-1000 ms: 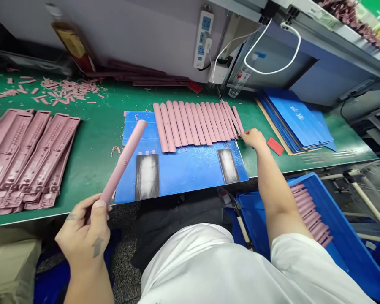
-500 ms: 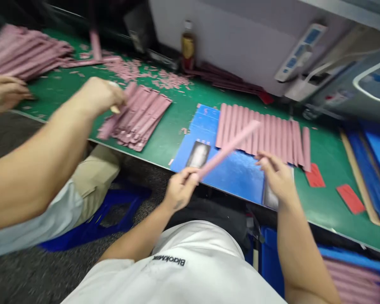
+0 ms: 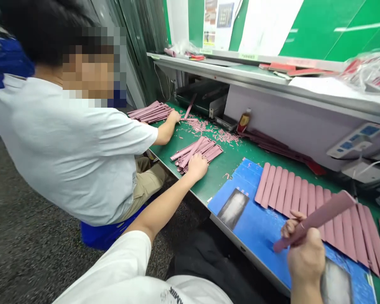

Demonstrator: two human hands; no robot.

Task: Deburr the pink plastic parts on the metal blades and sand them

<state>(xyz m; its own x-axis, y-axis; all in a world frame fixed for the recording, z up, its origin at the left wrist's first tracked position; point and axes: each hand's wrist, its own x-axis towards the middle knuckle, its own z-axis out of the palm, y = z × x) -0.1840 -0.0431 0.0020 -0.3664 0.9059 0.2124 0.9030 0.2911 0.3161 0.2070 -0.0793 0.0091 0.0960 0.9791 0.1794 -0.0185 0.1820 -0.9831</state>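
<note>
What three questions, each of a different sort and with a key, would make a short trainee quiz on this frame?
1. Multiple choice: what does the wearer's right hand hold? A) a bottle; B) a long pink piece; C) a red card.
2. True or false: the wearer's left hand is at the pile of pink pieces, away from the row of pieces on the board.
3. Fill in: the pile lies on a ____ table.

Key:
1. B
2. True
3. green
</note>
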